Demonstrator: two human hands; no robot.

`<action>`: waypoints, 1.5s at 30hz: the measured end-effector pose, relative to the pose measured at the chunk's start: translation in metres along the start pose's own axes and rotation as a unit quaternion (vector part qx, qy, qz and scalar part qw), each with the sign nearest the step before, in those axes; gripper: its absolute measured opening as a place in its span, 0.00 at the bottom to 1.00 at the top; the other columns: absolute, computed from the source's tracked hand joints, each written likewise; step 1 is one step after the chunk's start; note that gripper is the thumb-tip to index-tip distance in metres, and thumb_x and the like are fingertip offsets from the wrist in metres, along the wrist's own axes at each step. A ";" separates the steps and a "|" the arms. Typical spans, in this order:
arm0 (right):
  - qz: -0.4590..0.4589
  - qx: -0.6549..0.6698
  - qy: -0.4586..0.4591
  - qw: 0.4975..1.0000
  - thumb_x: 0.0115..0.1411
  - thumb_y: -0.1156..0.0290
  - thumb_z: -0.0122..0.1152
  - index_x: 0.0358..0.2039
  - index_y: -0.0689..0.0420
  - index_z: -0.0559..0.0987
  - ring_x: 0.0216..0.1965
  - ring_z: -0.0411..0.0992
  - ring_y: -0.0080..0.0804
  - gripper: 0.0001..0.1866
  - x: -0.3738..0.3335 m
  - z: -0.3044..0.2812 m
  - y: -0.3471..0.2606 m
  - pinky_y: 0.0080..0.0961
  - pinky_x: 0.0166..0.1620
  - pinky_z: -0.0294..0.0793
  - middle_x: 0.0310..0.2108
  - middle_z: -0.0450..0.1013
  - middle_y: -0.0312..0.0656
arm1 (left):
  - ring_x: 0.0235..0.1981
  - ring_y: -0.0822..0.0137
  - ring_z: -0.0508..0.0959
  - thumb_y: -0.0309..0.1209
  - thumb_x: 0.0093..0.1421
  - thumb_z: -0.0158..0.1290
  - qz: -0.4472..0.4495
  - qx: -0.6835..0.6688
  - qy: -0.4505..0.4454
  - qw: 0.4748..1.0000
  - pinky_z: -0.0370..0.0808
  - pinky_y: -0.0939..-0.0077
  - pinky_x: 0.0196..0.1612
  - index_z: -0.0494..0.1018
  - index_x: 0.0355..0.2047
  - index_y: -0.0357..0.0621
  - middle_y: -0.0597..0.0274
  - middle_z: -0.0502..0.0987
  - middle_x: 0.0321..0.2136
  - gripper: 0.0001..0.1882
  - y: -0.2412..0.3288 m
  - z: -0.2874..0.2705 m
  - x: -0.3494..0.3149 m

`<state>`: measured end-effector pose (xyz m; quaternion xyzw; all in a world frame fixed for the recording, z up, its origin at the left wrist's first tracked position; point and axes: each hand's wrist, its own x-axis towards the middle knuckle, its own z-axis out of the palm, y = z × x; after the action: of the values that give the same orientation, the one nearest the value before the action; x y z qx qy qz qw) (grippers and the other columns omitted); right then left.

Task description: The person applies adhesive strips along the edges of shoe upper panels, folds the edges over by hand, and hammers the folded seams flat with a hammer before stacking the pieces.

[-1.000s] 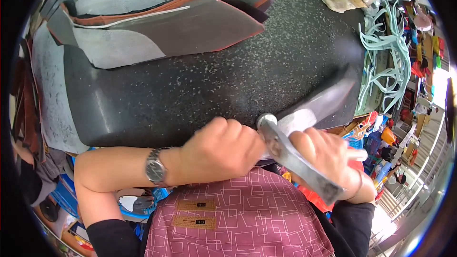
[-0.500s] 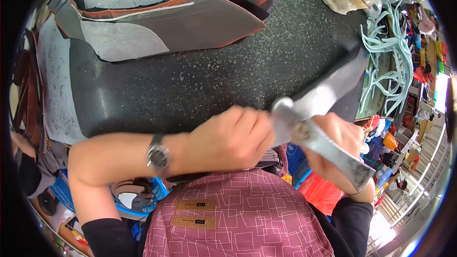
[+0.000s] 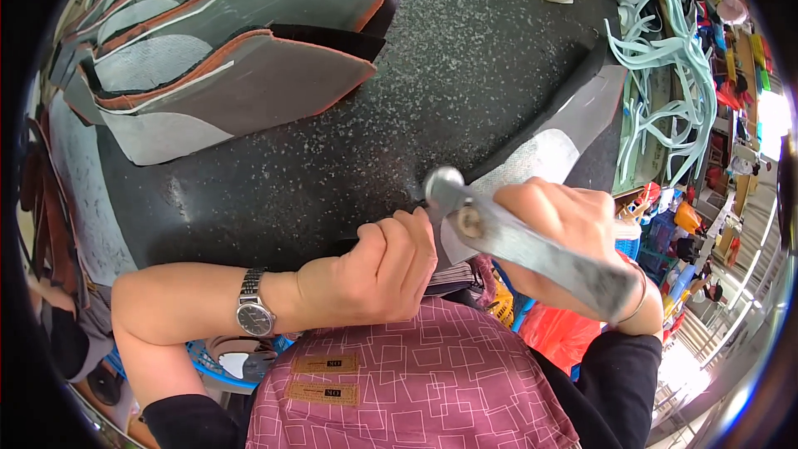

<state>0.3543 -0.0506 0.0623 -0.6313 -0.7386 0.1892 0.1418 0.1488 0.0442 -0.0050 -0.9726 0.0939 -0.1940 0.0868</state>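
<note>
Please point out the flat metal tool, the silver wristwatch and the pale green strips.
flat grey metal tool (image 3: 540,254), head view, middle of its blade
silver wristwatch (image 3: 251,314), head view, dial
pale green strips (image 3: 669,58), head view, middle of the bundle

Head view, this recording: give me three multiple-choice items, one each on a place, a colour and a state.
1. Where does the stack of cut pieces lie?
A. upper left of the slab
B. on the apron
C. among the cords

2. What colour are the cords at the right?
A. red
B. pale green
C. black

3. What is the right hand doing?
A. lying open
B. gripping the metal tool
C. touching the watch

Answers: A, it fans over the dark slab; B, they are pale green; B, fingers wrap the metal tool.
</note>
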 end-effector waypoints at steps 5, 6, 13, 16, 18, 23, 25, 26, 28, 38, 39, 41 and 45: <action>0.024 -0.072 -0.011 0.997 0.51 0.67 0.64 0.29 0.54 0.70 0.15 0.68 0.25 0.10 -0.014 0.014 -0.014 0.25 0.15 0.68 0.19 0.59 0.32 | 0.23 0.66 0.66 0.27 0.44 0.54 -0.219 -0.410 -0.008 0.886 0.67 0.73 0.25 0.67 0.17 0.45 0.66 0.56 0.18 0.06 -0.027 -0.006 -0.009; 0.022 -0.083 -0.010 0.996 0.52 0.67 0.63 0.29 0.54 0.70 0.15 0.68 0.25 0.10 -0.015 0.014 -0.014 0.25 0.15 0.68 0.19 0.59 0.32 | 0.25 0.65 0.69 0.28 0.44 0.55 -0.191 -0.393 -0.020 0.899 0.69 0.73 0.26 0.71 0.19 0.41 0.64 0.65 0.20 0.05 -0.028 -0.008 -0.015; 0.005 -0.055 -0.043 0.998 0.48 0.70 0.61 0.27 0.54 0.68 0.17 0.69 0.26 0.10 -0.009 0.012 -0.032 0.27 0.17 0.69 0.19 0.57 0.33 | 0.26 0.63 0.72 0.29 0.46 0.55 -0.071 -0.205 0.011 0.976 0.71 0.77 0.27 0.76 0.26 0.28 0.54 0.75 0.28 0.12 -0.015 -0.016 -0.025; -0.014 -0.007 -0.039 0.999 0.48 0.69 0.62 0.27 0.54 0.68 0.16 0.68 0.26 0.10 -0.005 0.017 -0.017 0.27 0.16 0.68 0.18 0.57 0.33 | 0.26 0.63 0.72 0.28 0.48 0.55 -0.088 -0.274 -0.016 0.958 0.72 0.76 0.27 0.76 0.26 0.27 0.54 0.74 0.28 0.12 -0.019 -0.019 -0.039; -0.010 0.004 -0.026 1.000 0.47 0.68 0.63 0.29 0.55 0.70 0.16 0.67 0.25 0.12 0.001 0.011 -0.022 0.25 0.16 0.67 0.19 0.58 0.34 | 0.26 0.63 0.72 0.29 0.48 0.55 -0.087 -0.188 0.020 0.978 0.72 0.77 0.26 0.75 0.25 0.28 0.53 0.74 0.28 0.11 -0.011 -0.013 -0.036; -0.010 -0.052 -0.069 0.996 0.47 0.70 0.62 0.33 0.56 0.70 0.16 0.66 0.23 0.13 -0.002 0.020 -0.041 0.24 0.17 0.66 0.19 0.57 0.33 | 0.26 0.66 0.71 0.30 0.48 0.56 -0.117 -0.222 0.022 0.968 0.70 0.77 0.25 0.76 0.29 0.32 0.60 0.71 0.25 0.12 -0.013 -0.015 -0.048; -0.009 -0.053 -0.076 0.996 0.48 0.70 0.62 0.33 0.56 0.70 0.16 0.66 0.23 0.13 -0.002 0.021 -0.040 0.24 0.17 0.66 0.19 0.57 0.33 | 0.25 0.69 0.69 0.29 0.45 0.57 -0.253 -0.291 0.053 0.921 0.67 0.77 0.23 0.76 0.32 0.37 0.65 0.63 0.23 0.13 -0.009 -0.015 -0.052; 0.000 -0.054 -0.081 0.995 0.48 0.70 0.62 0.33 0.55 0.70 0.16 0.66 0.23 0.12 -0.001 0.022 -0.040 0.24 0.17 0.66 0.19 0.57 0.34 | 0.25 0.69 0.69 0.29 0.45 0.57 -0.257 -0.291 0.053 0.920 0.67 0.77 0.23 0.76 0.32 0.37 0.65 0.63 0.23 0.13 -0.006 -0.017 -0.052; 0.010 -0.029 -0.083 0.996 0.49 0.69 0.62 0.34 0.56 0.70 0.17 0.67 0.27 0.13 0.004 0.019 -0.042 0.26 0.18 0.67 0.20 0.59 0.35 | 0.24 0.62 0.76 0.25 0.49 0.62 -0.317 -0.299 0.013 0.900 0.73 0.72 0.24 0.77 0.34 0.39 0.62 0.74 0.29 0.10 -0.001 -0.026 -0.051; 0.047 -0.013 -0.109 0.993 0.48 0.72 0.70 0.32 0.58 0.73 0.19 0.72 0.37 0.14 -0.001 0.021 -0.051 0.32 0.22 0.68 0.23 0.69 0.38 | 0.19 0.70 0.70 0.27 0.46 0.54 -0.263 -0.226 0.017 0.938 0.64 0.79 0.20 0.73 0.26 0.39 0.64 0.69 0.22 0.06 0.016 -0.026 -0.063; 0.028 0.018 -0.112 0.993 0.48 0.72 0.70 0.33 0.57 0.73 0.18 0.71 0.37 0.15 0.003 0.018 -0.047 0.32 0.21 0.67 0.23 0.69 0.38 | 0.20 0.74 0.67 0.29 0.44 0.53 -0.239 -0.184 0.044 0.952 0.60 0.83 0.20 0.75 0.28 0.37 0.66 0.67 0.22 0.10 0.016 -0.021 -0.065; 0.024 0.058 -0.102 0.993 0.48 0.72 0.70 0.35 0.55 0.74 0.17 0.70 0.37 0.15 0.006 0.013 -0.044 0.32 0.21 0.66 0.22 0.68 0.37 | 0.21 0.73 0.67 0.29 0.44 0.53 -0.243 -0.165 0.040 0.955 0.61 0.82 0.20 0.75 0.28 0.37 0.65 0.68 0.23 0.10 0.019 -0.022 -0.065; -0.034 -0.030 -0.081 0.996 0.49 0.69 0.60 0.34 0.59 0.71 0.17 0.65 0.25 0.13 0.005 0.023 -0.056 0.25 0.17 0.64 0.20 0.58 0.34 | 0.22 0.71 0.69 0.29 0.46 0.55 -0.245 -0.155 0.030 0.957 0.64 0.81 0.22 0.77 0.30 0.37 0.63 0.71 0.27 0.11 0.021 -0.024 -0.065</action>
<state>0.2939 -0.0548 0.0671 -0.5920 -0.7744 0.2126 0.0685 0.0771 0.0350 -0.0106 -0.9609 -0.1162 -0.2219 -0.1179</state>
